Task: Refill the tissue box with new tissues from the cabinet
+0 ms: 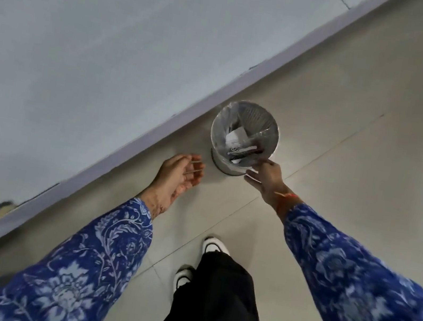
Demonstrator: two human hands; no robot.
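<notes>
Your right hand (265, 176) has its grip at the near rim of a small round metal waste bin (244, 137) lined with a clear plastic bag; the fingers are loosely bent and reach the bag's edge, but whether they pinch anything you cannot tell from here, as the fingertips blur into the liner. Your left hand (178, 173) has a slack, half-open grip, palm turned up, fingers curled, holding nothing, and it hangs just beside the bin on its left without touching it.

Neither a tissue box nor fresh tissues show in this view. Inside the bin lie crumpled white paper scraps (234, 136) and a dark wrapper (245, 149), low in the bag.

The bin stands on a pale grey tiled floor (352, 114), close against a lilac-grey skirting strip (153, 133) that runs diagonally under a plain light grey wall panel (112, 45). Both your arms wear blue sleeves with a white floral print (92, 266). A thin red thread (287, 195) circles your right wrist. Below, your black trouser leg (216, 307) covers most of two white shoes with dark trim (214, 246), planted on the tiles near the bin.
</notes>
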